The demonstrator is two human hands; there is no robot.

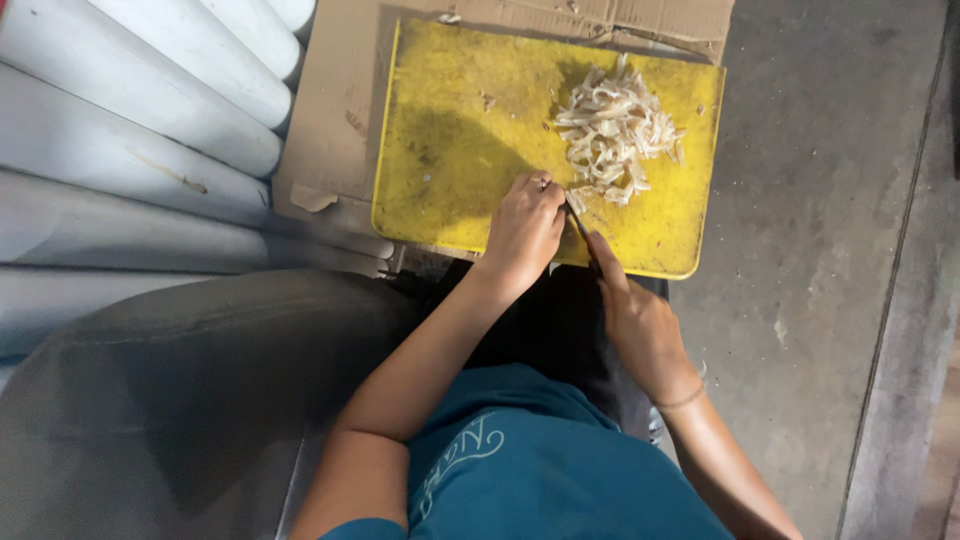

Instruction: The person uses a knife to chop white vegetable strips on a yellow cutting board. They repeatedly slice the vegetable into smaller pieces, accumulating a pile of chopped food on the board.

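My left hand (524,228) is curled shut, pinning a small piece to the yellow cutting board (450,150) near its front edge, while my right hand (640,325) is closed around the handle of a dark knife (580,232) whose blade meets the piece just beside my left fingertips. The cut strips (615,130) lie heaped on the board's far right part; they look pale, thin, light and limp, likely slippery. I judge they are best gathered by pinching a loose bunch.
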